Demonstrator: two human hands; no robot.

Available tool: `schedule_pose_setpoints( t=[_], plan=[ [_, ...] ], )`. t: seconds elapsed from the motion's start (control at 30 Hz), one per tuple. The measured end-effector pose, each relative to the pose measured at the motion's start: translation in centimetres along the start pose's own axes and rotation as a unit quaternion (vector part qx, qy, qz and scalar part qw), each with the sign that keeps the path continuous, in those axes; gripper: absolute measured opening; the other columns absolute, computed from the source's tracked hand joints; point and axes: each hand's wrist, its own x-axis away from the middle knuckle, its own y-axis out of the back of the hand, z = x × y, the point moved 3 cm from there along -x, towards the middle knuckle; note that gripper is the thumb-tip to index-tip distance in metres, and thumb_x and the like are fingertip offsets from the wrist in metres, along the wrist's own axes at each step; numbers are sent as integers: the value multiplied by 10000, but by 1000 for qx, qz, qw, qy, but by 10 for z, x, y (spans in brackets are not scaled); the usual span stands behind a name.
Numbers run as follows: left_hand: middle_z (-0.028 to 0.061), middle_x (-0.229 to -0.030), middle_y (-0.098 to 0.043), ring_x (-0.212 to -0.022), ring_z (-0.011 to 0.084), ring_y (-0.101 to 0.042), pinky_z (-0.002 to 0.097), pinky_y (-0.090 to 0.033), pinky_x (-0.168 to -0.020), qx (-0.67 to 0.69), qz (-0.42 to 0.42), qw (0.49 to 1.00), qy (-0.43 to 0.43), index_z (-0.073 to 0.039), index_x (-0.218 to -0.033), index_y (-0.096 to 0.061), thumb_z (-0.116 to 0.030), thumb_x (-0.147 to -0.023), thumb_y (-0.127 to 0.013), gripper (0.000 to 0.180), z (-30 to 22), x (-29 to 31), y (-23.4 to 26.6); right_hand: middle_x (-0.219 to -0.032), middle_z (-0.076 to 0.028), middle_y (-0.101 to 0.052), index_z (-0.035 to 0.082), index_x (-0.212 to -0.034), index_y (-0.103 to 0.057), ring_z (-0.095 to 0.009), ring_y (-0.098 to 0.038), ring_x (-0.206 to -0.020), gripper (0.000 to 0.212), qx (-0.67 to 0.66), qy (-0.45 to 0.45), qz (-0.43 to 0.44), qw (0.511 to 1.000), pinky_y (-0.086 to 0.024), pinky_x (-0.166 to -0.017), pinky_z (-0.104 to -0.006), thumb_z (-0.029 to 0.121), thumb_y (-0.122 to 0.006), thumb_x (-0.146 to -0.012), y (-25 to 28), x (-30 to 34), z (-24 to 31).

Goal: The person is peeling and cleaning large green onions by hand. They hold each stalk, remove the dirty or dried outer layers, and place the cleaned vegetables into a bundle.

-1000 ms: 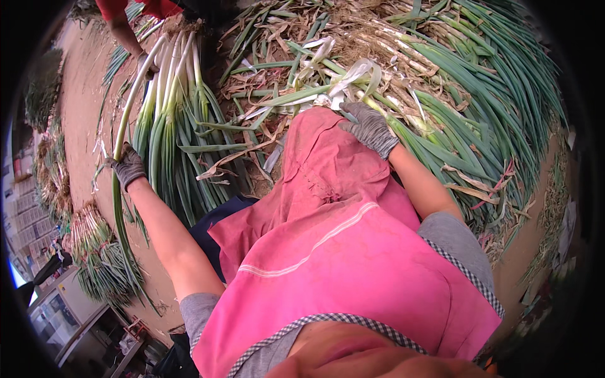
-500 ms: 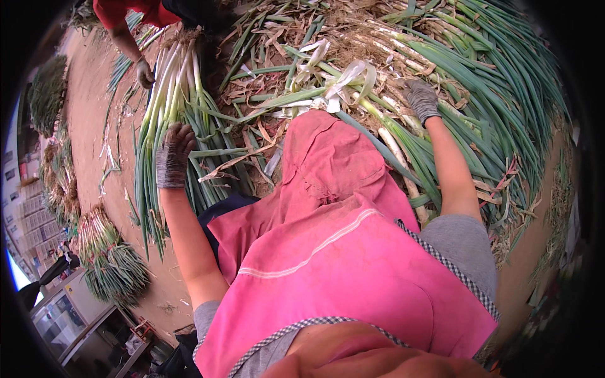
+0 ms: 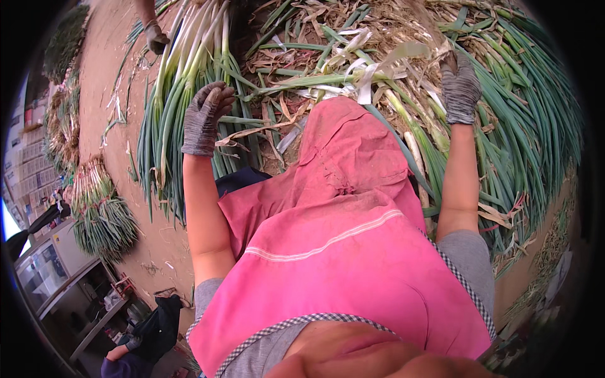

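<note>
Grey-gloved right hand [image 3: 460, 89], grip unclear, seems to be sorting the onion pile [image 3: 532, 104], calling next for a firm pinch, while the left hand [image 3: 207, 120] hovers, fingers apart, over the bunch [image 3: 179, 88].

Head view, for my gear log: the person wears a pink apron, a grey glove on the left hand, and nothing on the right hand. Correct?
Not quite: the right hand wears a grey glove too, as the head view shows. The pink apron and gloved left hand are right.

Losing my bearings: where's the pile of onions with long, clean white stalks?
In the head view, the onions lie at upper left, partly behind the left hand, with another person's gloved hand at their left edge.
</note>
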Motion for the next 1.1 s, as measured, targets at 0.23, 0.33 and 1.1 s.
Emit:
schedule_pose_setpoints(
  t=[0.23, 0.33, 1.1],
  plan=[
    [150, -1235, -445, -1093, 267, -472, 381, -376, -939, 176, 135, 974, -38, 2, -1246, -349, -463, -758, -606, 721, 16, -7, -62, -950, -144, -584, 46, -998, -586, -291, -564, -893, 332, -244, 222, -31, 944, -446, -790, -393, 83, -581, -668, -50, 26, 235],
    [159, -1114, -531, -1014, 275, -519, 398, -412, -905, 351, 57, 930, 90, -4, -1148, -463, -356, -835, -545, 478, 42, -43, -47, -994, -108, -564, 73, -997, -589, -297, -538, -902, 317, -483, 216, 49, 847, -424, -794, -399, 107, -611, -683, -35, 91, 272],
    [71, -883, -609, -815, 147, -566, 282, -460, -737, -77, -33, 979, -184, 3, -1079, -492, -260, -755, -662, 451, -33, 57, 25, -928, -29, -547, 4, -1157, -452, -110, -492, -737, 449, -678, -23, 289, 675, -406, -658, -227, 168, -636, -782, -44, 22, 345]
  ],
)
